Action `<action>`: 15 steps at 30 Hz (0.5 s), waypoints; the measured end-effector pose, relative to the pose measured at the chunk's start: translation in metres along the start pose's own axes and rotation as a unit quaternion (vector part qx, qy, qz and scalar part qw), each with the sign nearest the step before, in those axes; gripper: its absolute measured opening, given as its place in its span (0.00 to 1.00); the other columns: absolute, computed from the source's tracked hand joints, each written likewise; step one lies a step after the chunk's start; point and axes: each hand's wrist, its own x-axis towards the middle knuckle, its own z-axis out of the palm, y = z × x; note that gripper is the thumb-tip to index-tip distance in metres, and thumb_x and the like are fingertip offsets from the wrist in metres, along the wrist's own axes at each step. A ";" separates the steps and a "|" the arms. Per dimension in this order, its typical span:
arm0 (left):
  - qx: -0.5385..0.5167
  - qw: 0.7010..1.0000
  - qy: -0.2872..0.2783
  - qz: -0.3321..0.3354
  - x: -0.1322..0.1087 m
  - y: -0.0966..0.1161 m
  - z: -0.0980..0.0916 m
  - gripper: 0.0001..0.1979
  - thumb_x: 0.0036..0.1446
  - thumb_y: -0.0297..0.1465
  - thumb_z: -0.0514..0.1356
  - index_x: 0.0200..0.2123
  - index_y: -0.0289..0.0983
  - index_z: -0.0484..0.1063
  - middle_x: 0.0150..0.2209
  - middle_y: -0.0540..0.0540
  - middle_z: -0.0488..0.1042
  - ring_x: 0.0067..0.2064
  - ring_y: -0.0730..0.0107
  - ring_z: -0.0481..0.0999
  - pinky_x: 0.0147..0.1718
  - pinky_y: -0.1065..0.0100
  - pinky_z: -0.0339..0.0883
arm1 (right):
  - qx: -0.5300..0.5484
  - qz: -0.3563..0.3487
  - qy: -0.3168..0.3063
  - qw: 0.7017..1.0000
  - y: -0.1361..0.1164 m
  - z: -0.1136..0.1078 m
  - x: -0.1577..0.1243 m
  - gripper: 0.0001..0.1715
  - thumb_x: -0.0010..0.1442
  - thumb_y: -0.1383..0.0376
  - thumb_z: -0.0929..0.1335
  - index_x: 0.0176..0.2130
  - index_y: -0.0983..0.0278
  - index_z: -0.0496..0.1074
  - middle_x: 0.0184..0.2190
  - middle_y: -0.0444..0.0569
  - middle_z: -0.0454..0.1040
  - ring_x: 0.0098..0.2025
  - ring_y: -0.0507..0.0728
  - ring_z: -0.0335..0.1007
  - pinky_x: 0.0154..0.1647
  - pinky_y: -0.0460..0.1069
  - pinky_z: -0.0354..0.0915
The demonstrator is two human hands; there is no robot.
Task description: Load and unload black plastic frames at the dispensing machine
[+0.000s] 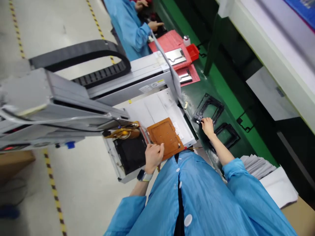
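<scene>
My left hand (154,156), with a watch at the wrist, is curled closed at the near left corner of an orange-brown fixture plate (165,136). What its fingers hold, if anything, is hidden. To the left of it, a black flat panel (131,151) lies on the machine bed beneath a brass-coloured machine head (124,132). My right hand (208,127) reaches to the green bench, its fingers pinched on the near corner of a black plastic frame (216,105). Just nearer to me lies a second black frame (232,134), under my right forearm.
A grey machine arm (137,70) with a black cable chain (83,54) spans the left. Beyond it, a co-worker in a blue smock (125,24) works beside red sheets (172,41) bearing metal plates. A red tray (193,51) and stacked grey sheets (257,166) are on the bench.
</scene>
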 end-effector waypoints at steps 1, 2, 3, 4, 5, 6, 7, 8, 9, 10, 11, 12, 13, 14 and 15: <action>-0.006 1.000 -0.002 -0.004 0.000 0.003 0.002 0.31 0.80 0.39 0.51 0.19 0.43 0.55 0.19 0.49 0.62 0.26 0.66 0.62 0.43 0.55 0.60 | 0.013 -0.031 0.003 0.999 -0.012 0.006 -0.008 0.23 0.80 0.65 0.61 0.62 0.72 0.78 0.60 0.67 0.77 0.61 0.66 0.62 0.70 0.60 0.57; -0.013 1.000 -0.002 -0.004 -0.001 0.006 0.004 0.31 0.80 0.39 0.51 0.19 0.42 0.55 0.19 0.49 0.63 0.26 0.66 0.62 0.43 0.55 0.60 | 0.027 -0.070 -0.002 0.997 -0.026 0.015 -0.019 0.23 0.80 0.65 0.61 0.63 0.71 0.78 0.59 0.66 0.77 0.61 0.66 0.62 0.70 0.60 0.58; -0.020 1.000 0.001 0.000 -0.003 0.010 0.006 0.31 0.80 0.38 0.51 0.19 0.42 0.55 0.19 0.49 0.63 0.26 0.66 0.62 0.44 0.55 0.61 | 0.040 -0.116 -0.017 0.992 -0.042 0.027 -0.031 0.23 0.81 0.65 0.61 0.63 0.70 0.78 0.58 0.65 0.78 0.61 0.65 0.63 0.69 0.59 0.60; -0.028 1.000 0.008 0.007 -0.005 0.014 0.009 0.31 0.81 0.38 0.51 0.19 0.42 0.56 0.19 0.49 0.63 0.25 0.67 0.62 0.43 0.55 0.61 | 0.050 -0.165 -0.038 0.984 -0.057 0.040 -0.044 0.23 0.82 0.64 0.61 0.63 0.69 0.78 0.57 0.63 0.78 0.61 0.64 0.64 0.69 0.58 0.61; -0.035 0.999 0.016 0.017 -0.008 0.017 0.011 0.31 0.81 0.37 0.51 0.19 0.42 0.57 0.19 0.50 0.64 0.25 0.67 0.62 0.43 0.56 0.61 | 0.053 -0.214 -0.065 0.973 -0.073 0.056 -0.058 0.22 0.82 0.64 0.62 0.62 0.68 0.79 0.56 0.61 0.78 0.60 0.63 0.64 0.68 0.57 0.63; -0.042 0.998 0.025 0.027 -0.011 0.020 0.014 0.31 0.81 0.36 0.51 0.19 0.42 0.58 0.19 0.50 0.65 0.25 0.67 0.62 0.43 0.56 0.61 | 0.049 -0.258 -0.092 0.961 -0.087 0.071 -0.071 0.20 0.82 0.64 0.63 0.61 0.67 0.79 0.55 0.60 0.78 0.59 0.62 0.65 0.66 0.56 0.64; -0.049 0.997 0.034 0.039 -0.015 0.023 0.016 0.31 0.81 0.35 0.52 0.20 0.41 0.59 0.19 0.51 0.65 0.25 0.68 0.62 0.43 0.57 0.61 | 0.036 -0.294 -0.115 0.948 -0.099 0.087 -0.083 0.18 0.81 0.64 0.64 0.59 0.66 0.80 0.53 0.58 0.78 0.58 0.62 0.65 0.65 0.55 0.65; -0.054 0.996 0.044 0.052 -0.018 0.025 0.018 0.31 0.81 0.34 0.53 0.20 0.41 0.60 0.19 0.52 0.65 0.25 0.68 0.62 0.42 0.57 0.61 | 0.018 -0.324 -0.134 0.936 -0.110 0.102 -0.093 0.16 0.80 0.65 0.66 0.57 0.65 0.81 0.51 0.57 0.78 0.57 0.62 0.66 0.63 0.55 0.66; -0.058 0.995 0.055 0.063 -0.021 0.026 0.020 0.30 0.81 0.33 0.54 0.20 0.41 0.60 0.19 0.52 0.66 0.26 0.69 0.62 0.42 0.57 0.61 | -0.001 -0.346 -0.147 0.927 -0.118 0.115 -0.101 0.14 0.80 0.65 0.67 0.54 0.65 0.82 0.50 0.56 0.78 0.56 0.62 0.66 0.62 0.55 0.67; -0.061 0.993 0.065 0.074 -0.023 0.027 0.021 0.30 0.81 0.32 0.56 0.20 0.40 0.61 0.19 0.53 0.66 0.26 0.69 0.61 0.42 0.58 0.61 | -0.019 -0.361 -0.154 0.919 -0.124 0.126 -0.106 0.12 0.79 0.65 0.68 0.52 0.65 0.83 0.49 0.56 0.78 0.55 0.62 0.66 0.60 0.55 0.67; -0.062 0.992 0.074 0.083 -0.025 0.027 0.022 0.29 0.80 0.31 0.56 0.20 0.40 0.61 0.19 0.53 0.66 0.26 0.70 0.61 0.42 0.58 0.61 | -0.033 -0.372 -0.157 0.914 -0.128 0.134 -0.109 0.12 0.78 0.66 0.69 0.51 0.65 0.83 0.48 0.56 0.78 0.55 0.62 0.67 0.59 0.55 0.68; -0.063 0.991 0.082 0.089 -0.027 0.026 0.023 0.29 0.80 0.30 0.57 0.20 0.40 0.61 0.20 0.54 0.66 0.26 0.70 0.61 0.42 0.58 0.60 | -0.044 -0.379 -0.156 0.911 -0.131 0.141 -0.110 0.12 0.78 0.66 0.69 0.50 0.65 0.84 0.47 0.57 0.78 0.54 0.62 0.67 0.59 0.56 0.68; -0.061 0.990 0.086 0.091 -0.028 0.026 0.023 0.29 0.80 0.30 0.57 0.21 0.40 0.61 0.20 0.54 0.67 0.26 0.70 0.61 0.41 0.58 0.60 | -0.052 -0.385 -0.154 0.909 -0.133 0.146 -0.109 0.12 0.78 0.66 0.69 0.49 0.66 0.84 0.47 0.57 0.78 0.54 0.62 0.67 0.59 0.56 0.67; -0.060 0.990 0.087 0.091 -0.029 0.025 0.023 0.29 0.80 0.30 0.58 0.21 0.40 0.62 0.20 0.54 0.67 0.26 0.70 0.61 0.41 0.58 0.60 | -0.057 -0.391 -0.152 0.906 -0.134 0.149 -0.108 0.13 0.78 0.66 0.68 0.50 0.66 0.84 0.47 0.58 0.78 0.54 0.63 0.67 0.59 0.57 0.67; -0.058 0.990 0.087 0.090 -0.029 0.025 0.023 0.29 0.80 0.30 0.58 0.21 0.40 0.62 0.20 0.54 0.67 0.26 0.70 0.61 0.41 0.58 0.60 | -0.062 -0.399 -0.150 0.902 -0.135 0.151 -0.107 0.14 0.79 0.65 0.67 0.50 0.66 0.84 0.48 0.58 0.79 0.54 0.63 0.67 0.60 0.57 0.67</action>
